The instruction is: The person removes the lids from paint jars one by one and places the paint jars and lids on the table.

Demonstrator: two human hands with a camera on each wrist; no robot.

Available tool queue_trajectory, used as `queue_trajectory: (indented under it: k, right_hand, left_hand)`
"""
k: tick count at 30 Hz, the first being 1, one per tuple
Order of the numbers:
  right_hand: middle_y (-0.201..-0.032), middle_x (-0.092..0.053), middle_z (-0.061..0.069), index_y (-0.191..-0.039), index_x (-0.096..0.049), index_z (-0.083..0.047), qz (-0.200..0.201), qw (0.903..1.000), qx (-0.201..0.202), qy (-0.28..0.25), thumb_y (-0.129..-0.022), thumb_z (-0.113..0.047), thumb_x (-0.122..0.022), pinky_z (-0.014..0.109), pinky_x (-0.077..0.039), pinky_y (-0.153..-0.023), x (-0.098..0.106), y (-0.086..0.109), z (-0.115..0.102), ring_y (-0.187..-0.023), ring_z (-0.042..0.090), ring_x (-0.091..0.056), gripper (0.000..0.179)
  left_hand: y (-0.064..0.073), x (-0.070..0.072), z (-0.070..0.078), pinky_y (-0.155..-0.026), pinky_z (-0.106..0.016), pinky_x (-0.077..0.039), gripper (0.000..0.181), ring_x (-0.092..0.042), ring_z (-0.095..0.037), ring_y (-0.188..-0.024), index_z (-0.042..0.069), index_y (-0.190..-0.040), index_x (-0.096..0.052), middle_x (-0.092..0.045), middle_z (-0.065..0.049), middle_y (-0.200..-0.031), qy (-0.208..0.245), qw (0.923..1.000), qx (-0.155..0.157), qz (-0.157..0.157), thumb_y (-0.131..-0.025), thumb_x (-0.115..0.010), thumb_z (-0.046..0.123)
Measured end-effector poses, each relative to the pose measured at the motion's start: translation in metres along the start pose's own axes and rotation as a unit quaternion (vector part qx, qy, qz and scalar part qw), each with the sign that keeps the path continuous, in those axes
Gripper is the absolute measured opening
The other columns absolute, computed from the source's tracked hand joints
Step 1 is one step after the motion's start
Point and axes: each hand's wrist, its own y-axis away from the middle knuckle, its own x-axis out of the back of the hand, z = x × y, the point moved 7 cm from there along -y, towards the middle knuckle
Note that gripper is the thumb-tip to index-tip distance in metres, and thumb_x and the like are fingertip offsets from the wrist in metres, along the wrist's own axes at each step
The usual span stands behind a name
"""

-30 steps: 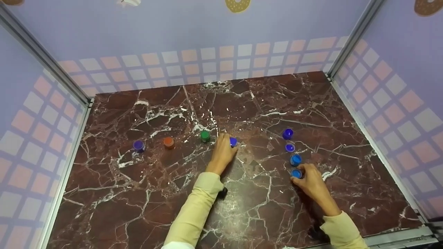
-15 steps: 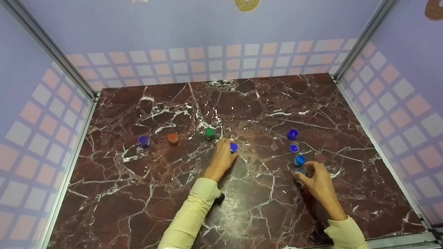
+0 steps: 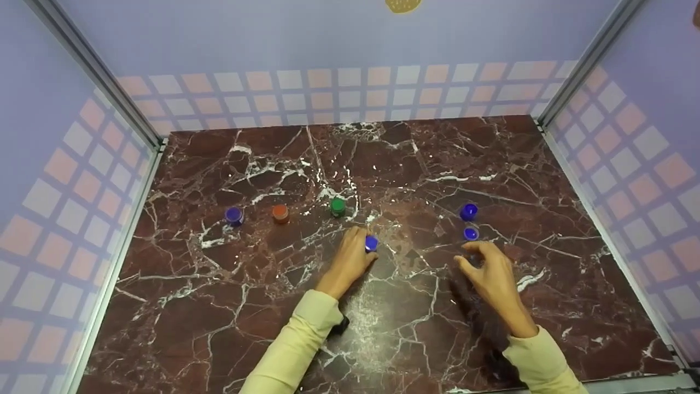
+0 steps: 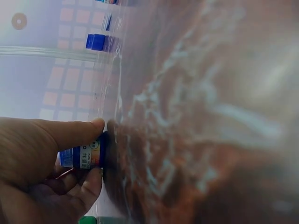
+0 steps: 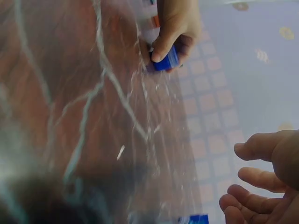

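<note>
In the head view my left hand [image 3: 350, 257] holds a blue-capped paint jar [image 3: 371, 243] near the table's middle. The left wrist view shows thumb and fingertips pinching its labelled side, the jar [image 4: 88, 156] upright with its base right at the tabletop. My right hand [image 3: 489, 271] hovers over the right side, thumb and fingers spread with a gap between them. In the right wrist view no object shows in those fingers [image 5: 261, 179]. Just beyond it are a round blue piece with a pale rim [image 3: 471, 233] and a dark blue jar [image 3: 469, 212]. The light-blue pair seen earlier is hidden.
Left of the left hand stand a green jar [image 3: 338, 207], an orange jar [image 3: 280, 213] and a purple jar [image 3: 234, 216], in a loose row. The dark red marbled table [image 3: 394, 153] is enclosed by lilac panels [image 3: 339, 38] at the back and sides.
My right hand has moved slightly away from me and now covers where the light-blue jar and round piece showed. The left hand keeps its jar, drawn a little nearer. The head view has shifted slightly.
</note>
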Motion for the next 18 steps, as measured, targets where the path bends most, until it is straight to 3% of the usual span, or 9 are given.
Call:
queue_trajectory:
  k: [4, 18]
  right_hand:
    - [-0.098, -0.070, 0.019, -0.104, -0.071, 0.006, -0.015, 0.9993, 0.027, -0.021, -0.083, -0.001, -0.083, 0.054, -0.053, -0.076, -0.009, -0.005, -0.013, -0.086, 0.037, -0.066, 0.026]
    - [-0.090, -0.067, 0.016, -0.103, -0.071, 0.002, -0.076, 0.9928, 0.085, -0.038, -0.082, -0.004, -0.085, 0.043, -0.056, -0.069, -0.046, -0.012, -0.056, -0.076, 0.031, -0.065, 0.026]
  left_hand:
    - [0.009, 0.002, 0.000, -0.097, -0.045, -0.049, 0.039, -0.059, -0.035, -0.105, -0.003, -0.108, -0.064, -0.061, -0.015, -0.108, 0.001, 0.9999, -0.010, 0.006, -0.078, -0.087, 0.004]
    - [0.041, 0.004, 0.002, -0.099, -0.046, -0.047, 0.038, -0.059, -0.034, -0.108, -0.001, -0.112, -0.065, -0.062, -0.013, -0.109, 0.001, 0.9999, -0.002, -0.011, -0.081, -0.086, 0.007]
